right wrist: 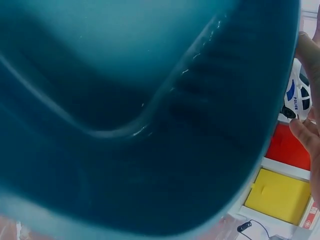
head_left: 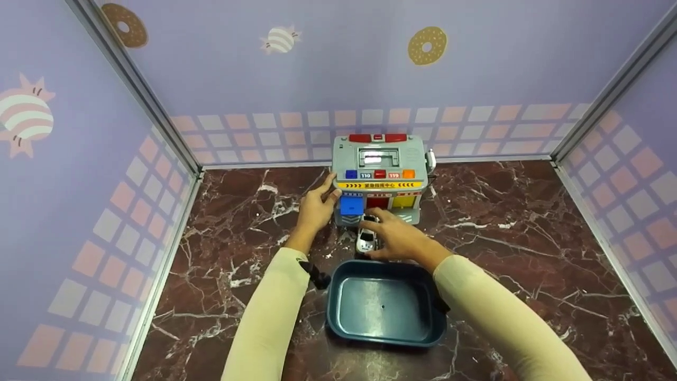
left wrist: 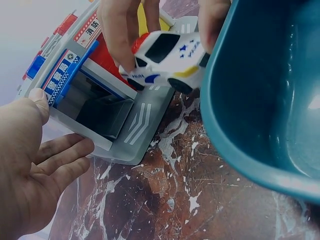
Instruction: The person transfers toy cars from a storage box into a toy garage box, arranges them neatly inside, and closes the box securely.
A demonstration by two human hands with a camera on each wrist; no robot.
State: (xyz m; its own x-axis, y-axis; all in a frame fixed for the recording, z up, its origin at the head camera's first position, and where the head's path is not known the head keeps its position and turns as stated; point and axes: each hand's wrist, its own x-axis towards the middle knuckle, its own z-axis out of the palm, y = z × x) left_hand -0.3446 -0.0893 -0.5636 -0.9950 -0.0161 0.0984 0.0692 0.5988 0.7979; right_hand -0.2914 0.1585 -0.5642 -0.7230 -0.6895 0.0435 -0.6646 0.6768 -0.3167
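A white toy police car [head_left: 366, 241] with a red roof light is in my right hand [head_left: 398, 235], gripped between thumb and fingers. It is held just in front of a grey toy emergency station [head_left: 344, 153]. My left hand [head_left: 314, 210] touches the station's left front corner. In the left wrist view its thumb lies by the blue door [left wrist: 75, 80] and its other fingers extend along the side. That door stands raised, showing a dark bay [left wrist: 97, 107] behind it. The red door [head_left: 377, 202] and yellow door [head_left: 404, 201] are down. The right wrist view shows the car [right wrist: 299, 97] partly hidden by fingers.
A dark teal plastic basin [head_left: 334, 304] sits on the reddish marble-patterned surface [head_left: 497, 238], close in front of the car and below my forearms. Purple panels [head_left: 349, 79] stand behind and at both sides. A white handset-like piece [head_left: 431, 160] is on the station's right side.
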